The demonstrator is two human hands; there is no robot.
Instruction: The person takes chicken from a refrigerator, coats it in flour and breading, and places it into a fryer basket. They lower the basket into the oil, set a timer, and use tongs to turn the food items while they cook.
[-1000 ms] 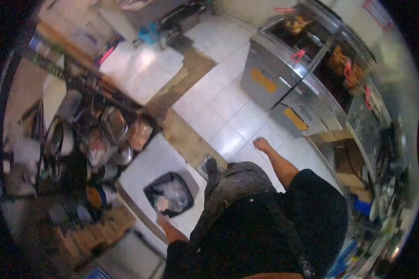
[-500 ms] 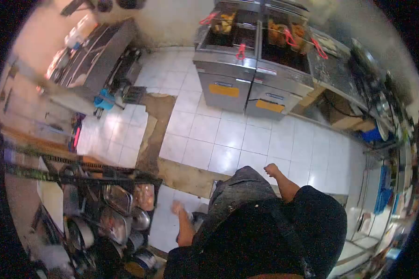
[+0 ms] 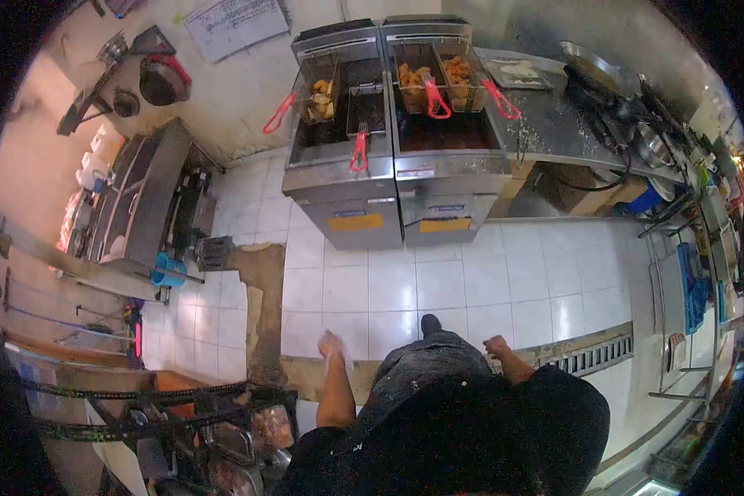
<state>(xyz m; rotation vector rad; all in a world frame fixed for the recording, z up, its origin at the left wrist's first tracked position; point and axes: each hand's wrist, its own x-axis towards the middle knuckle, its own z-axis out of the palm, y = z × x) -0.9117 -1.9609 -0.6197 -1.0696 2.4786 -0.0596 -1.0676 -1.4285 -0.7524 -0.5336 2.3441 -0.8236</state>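
Note:
Low in the head view, my left hand [image 3: 331,344] hangs in front of my body, over the tiles. Its fingers are blurred, and a pale see-through film shows around it; I cannot make out what that is. My right hand [image 3: 496,346] swings free on the other side, fingers curled in, with nothing seen in it. Ahead, beyond the reach of both hands, stand two steel deep fryers [image 3: 339,178]. A fry basket [image 3: 318,97] with golden pieces hangs over the left fryer, and further baskets [image 3: 459,78] of browned food sit at the right one.
A steel counter [image 3: 554,124] with a tray [image 3: 514,74] and pans [image 3: 591,70] runs right of the fryers. A floor drain grate [image 3: 591,354] lies at my right. To the left are a dark rack [image 3: 140,397] with food containers and a blue bucket [image 3: 168,270].
The view has shifted, and the fryers appear further left and more face-on. My left hand has swung forward; my right hand sits lower in view. One shoe now shows ahead.

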